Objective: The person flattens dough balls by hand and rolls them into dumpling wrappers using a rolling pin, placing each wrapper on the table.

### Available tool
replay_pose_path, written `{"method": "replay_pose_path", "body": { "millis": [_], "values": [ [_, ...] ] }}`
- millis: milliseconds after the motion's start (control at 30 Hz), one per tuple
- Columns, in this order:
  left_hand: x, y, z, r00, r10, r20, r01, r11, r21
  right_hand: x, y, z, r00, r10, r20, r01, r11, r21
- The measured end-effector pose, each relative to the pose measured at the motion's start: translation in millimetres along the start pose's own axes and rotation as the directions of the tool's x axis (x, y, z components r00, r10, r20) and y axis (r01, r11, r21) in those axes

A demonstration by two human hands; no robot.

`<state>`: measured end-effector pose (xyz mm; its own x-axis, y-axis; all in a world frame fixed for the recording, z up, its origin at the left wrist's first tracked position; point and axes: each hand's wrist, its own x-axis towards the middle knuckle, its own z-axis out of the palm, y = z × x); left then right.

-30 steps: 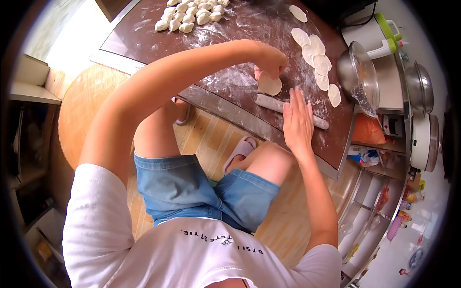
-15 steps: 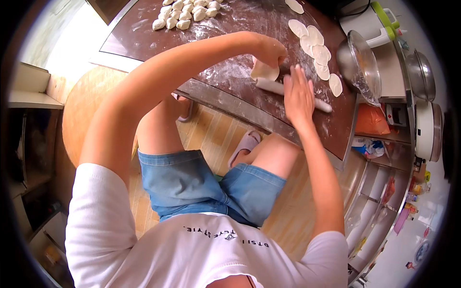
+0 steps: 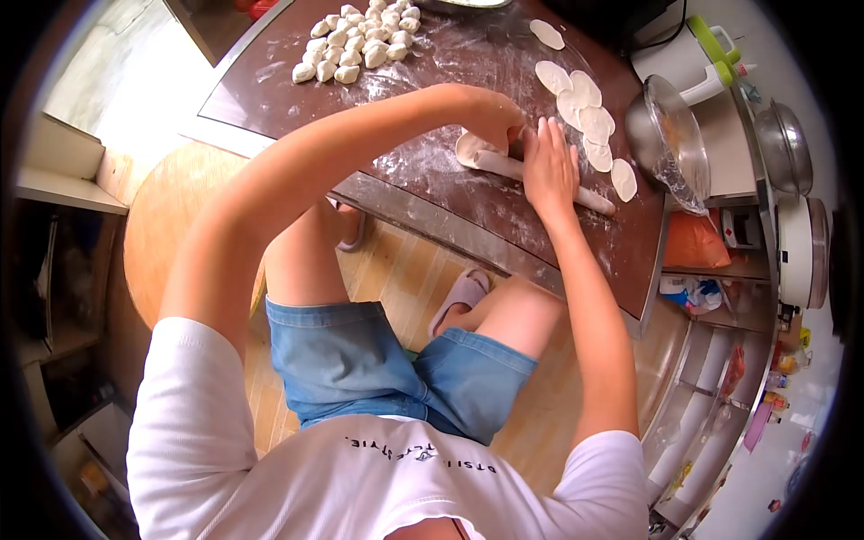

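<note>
Rolling is under way on a small dough round (image 3: 466,147) just above the middle of the frame: it is lying on the floured worktop (image 3: 270,81) with the rolling pin (image 3: 540,180) now riding over its right edge. A second ago the round was lying clear of the pin; half a second ago it was being lifted off the surface, and the pin has since been travelling up the frame onto it. That suggests one more pass of thinning and turning is being made on this wrapper.

The left hand (image 3: 495,117) is pinching the far rim of the round between thumb and fingertips, turning it. The right hand (image 3: 549,166) is pressing down flat on the pin, fingers spread and straight.

To the right, finished wrappers (image 3: 585,103) are lying in a loose overlapping row; about seven are showing, though the overlaps are making the count uncertain. At the upper left, a cluster of small dough pieces (image 3: 360,40) is waiting, roughly twenty, too crowded to count exactly. One pin is in use. At the right edge a bowl covered with plastic film (image 3: 670,135) is standing, with two lidded pots (image 3: 787,153) beyond it.
</note>
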<state>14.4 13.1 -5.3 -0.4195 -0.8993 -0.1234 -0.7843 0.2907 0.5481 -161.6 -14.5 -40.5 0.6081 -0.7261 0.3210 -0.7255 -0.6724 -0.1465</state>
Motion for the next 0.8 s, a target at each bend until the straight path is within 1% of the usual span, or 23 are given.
{"method": "replay_pose_path", "body": {
  "millis": [33, 100, 133, 167, 200, 233, 267, 300, 333, 367, 400, 433, 467, 500, 533, 567, 600, 633, 667, 700, 733, 767, 800],
  "values": [
    [-1, 0, -1, 1.000, -0.007, 0.000, 0.007, 1.000, 0.007, 13, -2, 3, 0.999, 0.047, -0.004, -0.047, 0.999, 0.017],
    [-4, -3, -2, 1.000, -0.016, 0.007, 0.016, 1.000, 0.017, 0, -3, 0, 1.000, -0.003, 0.029, 0.002, 1.000, 0.022],
    [-8, -3, 1, 0.999, -0.010, -0.039, 0.008, 0.999, -0.039, -14, -3, -5, 0.998, -0.027, 0.050, 0.026, 0.999, 0.020],
    [-14, -3, 4, 0.994, -0.014, -0.111, 0.002, 0.994, -0.110, -34, -4, -16, 0.992, -0.068, 0.103, 0.067, 0.998, 0.020],
    [-20, -5, 8, 0.982, -0.023, -0.185, -0.011, 0.983, -0.181, -52, -3, -25, 0.986, -0.123, 0.116, 0.121, 0.992, 0.029],
    [-26, -8, 12, 0.965, -0.036, -0.258, -0.030, 0.968, -0.248, -63, -3, -37, 0.976, -0.147, 0.161, 0.148, 0.989, 0.002],
    [-33, -14, 20, 0.914, -0.020, -0.405, -0.105, 0.953, -0.285, -67, 2, -42, 0.970, -0.164, 0.180, 0.165, 0.986, 0.009],
    [-41, -15, 24, 0.887, -0.086, -0.453, -0.159, 0.865, -0.475, -68, 7, -47, 0.964, -0.182, 0.195, 0.183, 0.983, 0.015],
    [-50, -13, 24, 0.857, -0.156, -0.491, -0.227, 0.741, -0.632, -66, 11, -48, 0.959, -0.189, 0.213, 0.189, 0.982, 0.022],
    [-60, -12, 22, 0.823, -0.224, -0.522, -0.310, 0.593, -0.743, -61, 13, -47, 0.954, -0.204, 0.219, 0.203, 0.979, 0.025],
    [-71, -11, 20, 0.788, -0.322, -0.525, -0.371, 0.433, -0.822, -57, 15, -44, 0.949, -0.189, 0.252, 0.175, 0.981, 0.080],
    [-78, -12, 21, 0.755, -0.408, -0.514, -0.446, 0.255, -0.858, -44, 6, -55, 0.948, -0.149, 0.282, 0.101, 0.979, 0.178],
    [-84, -21, 23, 0.714, -0.476, -0.514, -0.465, 0.226, -0.856, -17, -5, -65, 0.960, -0.233, 0.159, 0.204, 0.963, 0.175],
    [-90, -29, 23, 0.673, -0.547, -0.497, -0.478, 0.191, -0.857, 11, -17, -74, 0.949, -0.312, 0.043, 0.301, 0.938, 0.170],
    [-97, -24, 16, 0.623, -0.575, -0.531, -0.512, 0.214, -0.832, 50, -32, -82, 0.909, -0.400, -0.116, 0.415, 0.892, 0.180],
    [-106, -19, 11, 0.578, -0.607, -0.545, -0.531, 0.228, -0.816, 93, -46, -83, 0.897, -0.404, -0.179, 0.438, 0.867, 0.238],
    [-111, -21, 10, 0.525, -0.617, -0.586, -0.531, 0.301, -0.792, 138, -58, -77, 0.863, -0.450, -0.230, 0.501, 0.824, 0.266],
    [-119, -16, 4, 0.490, -0.639, -0.593, -0.472, 0.377, -0.797, 185, -62, -62, 0.823, -0.517, -0.236, 0.566, 0.783, 0.259],
    [-118, -23, 8, 0.455, -0.618, -0.641, -0.433, 0.475, -0.766, 229, -62, -40, 0.811, -0.560, -0.166, 0.584, 0.784, 0.209],
    [-118, -31, 14, 0.424, -0.596, -0.681, -0.383, 0.563, -0.732, 260, -66, -23, 0.840, -0.542, -0.031, 0.541, 0.830, 0.135],
    [-119, -34, 15, 0.435, -0.578, -0.690, -0.360, 0.591, -0.722, 291, -63, 6, 0.864, -0.483, 0.140, 0.476, 0.875, 0.086],
    [-122, -33, 12, 0.464, -0.588, -0.662, -0.357, 0.560, -0.748, 303, -66, 21, 0.836, -0.503, 0.221, 0.506, 0.861, 0.046],
    [-123, -35, 10, 0.442, -0.575, -0.688, -0.363, 0.587, -0.724, 307, -72, 34, 0.800, -0.516, 0.305, 0.538, 0.843, 0.013]
  ]
}}
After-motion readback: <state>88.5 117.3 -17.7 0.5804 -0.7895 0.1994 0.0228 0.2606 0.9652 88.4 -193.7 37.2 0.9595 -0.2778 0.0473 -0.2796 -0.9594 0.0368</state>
